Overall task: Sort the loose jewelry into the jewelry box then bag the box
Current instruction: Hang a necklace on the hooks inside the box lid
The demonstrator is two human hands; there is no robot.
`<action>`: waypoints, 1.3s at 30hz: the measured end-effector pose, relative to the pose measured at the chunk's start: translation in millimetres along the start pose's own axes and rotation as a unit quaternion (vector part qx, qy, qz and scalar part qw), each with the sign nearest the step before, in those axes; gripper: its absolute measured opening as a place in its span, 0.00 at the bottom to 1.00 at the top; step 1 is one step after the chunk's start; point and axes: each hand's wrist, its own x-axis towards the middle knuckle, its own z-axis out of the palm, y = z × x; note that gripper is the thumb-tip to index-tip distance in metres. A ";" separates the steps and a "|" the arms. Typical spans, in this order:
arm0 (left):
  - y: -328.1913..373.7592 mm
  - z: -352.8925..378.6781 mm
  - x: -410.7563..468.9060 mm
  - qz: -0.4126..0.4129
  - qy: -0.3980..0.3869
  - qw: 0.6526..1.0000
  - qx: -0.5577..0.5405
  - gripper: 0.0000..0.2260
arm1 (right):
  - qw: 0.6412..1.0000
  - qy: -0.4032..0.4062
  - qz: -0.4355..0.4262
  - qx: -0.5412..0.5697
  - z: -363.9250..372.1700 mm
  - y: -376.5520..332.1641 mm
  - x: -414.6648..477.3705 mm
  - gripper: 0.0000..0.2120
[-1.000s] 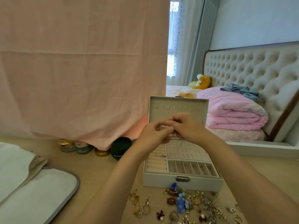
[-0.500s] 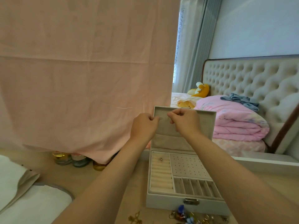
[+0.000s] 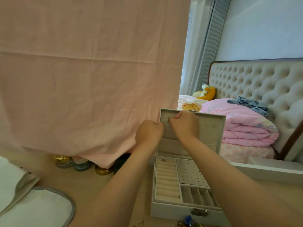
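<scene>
A white jewelry box [image 3: 170, 209] stands open on the tan tabletop, its lid [image 3: 211, 128] upright. Both hands are raised to the lid's upper left corner. My left hand [image 3: 148, 133] and my right hand [image 3: 186, 126] have curled fingers that meet around a small pale bead-like piece of jewelry [image 3: 166, 120] against the lid lining. How much of the piece lies inside the fingers is hidden. A small ring [image 3: 163, 160] sits in the ring rolls. A few loose jewelry pieces [image 3: 188, 223] show at the bottom edge, in front of the box.
A pink cloth [image 3: 90, 79] hangs behind the table, with small jars [image 3: 82, 164] under its hem. A white fabric bag [image 3: 32, 208] lies at the left. A bed with a folded pink quilt [image 3: 242, 125] is at the right, behind a white ledge.
Both hands rose from over the box's tray to the lid's upper left corner. The view tilted up, so most of the loose jewelry dropped out of view.
</scene>
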 end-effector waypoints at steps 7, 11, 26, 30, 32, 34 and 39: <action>-6.1 -5.4 -15.7 0.040 -0.091 0.995 -0.018 0.21 | 0.985 -0.159 0.061 -0.012 -12.4 4.6 -21.8 0.08; -15.2 -13.9 -30.6 0.047 -0.139 0.988 -0.056 0.12 | 0.922 -0.301 0.180 0.165 -27.9 4.4 -46.9 0.11; -20.6 -13.2 -57.0 0.083 -0.180 0.978 -0.061 0.10 | 0.977 -0.195 0.018 0.087 -53.4 5.3 -49.0 0.09; -16.8 -1.1 -58.4 0.087 -0.204 0.963 -0.152 0.12 | 0.981 -0.181 -0.041 0.056 -61.9 6.2 -49.3 0.09; -16.8 0.8 -60.3 0.102 -0.227 0.956 -0.155 0.08 | 0.977 -0.195 -0.055 0.067 -62.8 9.4 -50.4 0.08; -18.4 0.6 -60.6 0.101 -0.221 0.959 -0.142 0.07 | 0.975 -0.198 -0.050 0.091 -63.5 13.0 -52.5 0.07; -24.4 -6.9 -53.5 0.111 -0.199 0.967 -0.114 0.05 | 0.954 -0.273 0.000 0.121 -68.4 27.0 -61.9 0.06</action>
